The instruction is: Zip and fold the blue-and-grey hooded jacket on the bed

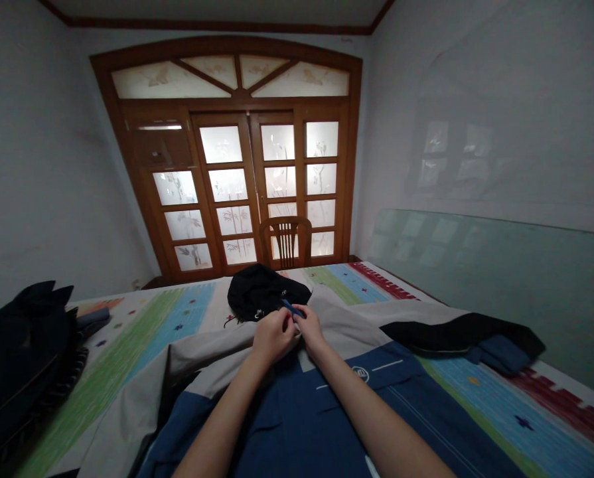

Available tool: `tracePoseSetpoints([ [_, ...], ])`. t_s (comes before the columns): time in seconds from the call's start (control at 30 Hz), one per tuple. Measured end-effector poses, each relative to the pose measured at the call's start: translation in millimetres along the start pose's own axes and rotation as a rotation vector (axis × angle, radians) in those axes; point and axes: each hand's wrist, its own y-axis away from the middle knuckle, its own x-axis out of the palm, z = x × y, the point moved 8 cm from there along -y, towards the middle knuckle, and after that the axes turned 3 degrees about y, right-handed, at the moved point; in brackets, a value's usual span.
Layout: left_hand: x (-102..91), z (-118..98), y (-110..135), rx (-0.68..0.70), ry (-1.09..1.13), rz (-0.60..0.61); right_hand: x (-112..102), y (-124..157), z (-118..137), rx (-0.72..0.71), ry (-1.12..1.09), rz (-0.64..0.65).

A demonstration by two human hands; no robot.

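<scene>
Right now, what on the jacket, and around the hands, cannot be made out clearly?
Head view:
Whether the left hand holds anything: its fingers hide this.
Full length of the blue strip: the right hand covers part.
Lower end of the jacket: cut by bottom edge.
Round logo: too small to read.

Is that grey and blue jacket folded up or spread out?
Spread out: the jacket lies across the striped bed cover, its grey sleeves reaching to either side and its blue part laid wide.
</scene>
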Motion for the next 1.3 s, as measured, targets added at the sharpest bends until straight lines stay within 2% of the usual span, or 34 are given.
tracePoseSetpoints([
  [0.1, -14.3, 22, -5, -0.104, 0.060, -0.125, -2, 4, 13, -0.086, 0.068, 0.015],
  [0.17, -13.8, 37, -7, -0.161, 0.100, -0.157, -2, 8, 22, -0.150, 0.110, 0.031],
  [0.3, 4.9, 65, -5, -0.292, 0.186, -0.112, 1, 17, 38, -0.249, 0.160, 0.059],
  [0.43, 19.0, 80, -2, -0.394, 0.286, -0.075, 4, 24, 48, -0.296, 0.155, 0.067],
  [0.6, 24.8, 96, -1, -0.510, 0.500, -0.049, 3, 20, 47, -0.251, 0.083, -0.009],
  [0.7, 27.0, 100, 1, -0.556, 0.631, -0.045, 5, 13, 36, -0.172, 0.045, -0.038],
  [0.83, 29.1, 100, 3, -0.585, 0.777, -0.061, 12, 9, 30, -0.151, 0.003, 0.008],
  [1.03, 28.8, 101, 3, -0.585, 0.919, -0.131, 14, 18, 43, -0.217, 0.020, 0.067],
  [1.3, 27.2, 98, 4, -0.556, 1.020, -0.208, 16, 27, 59, -0.385, 0.243, 0.104],
])
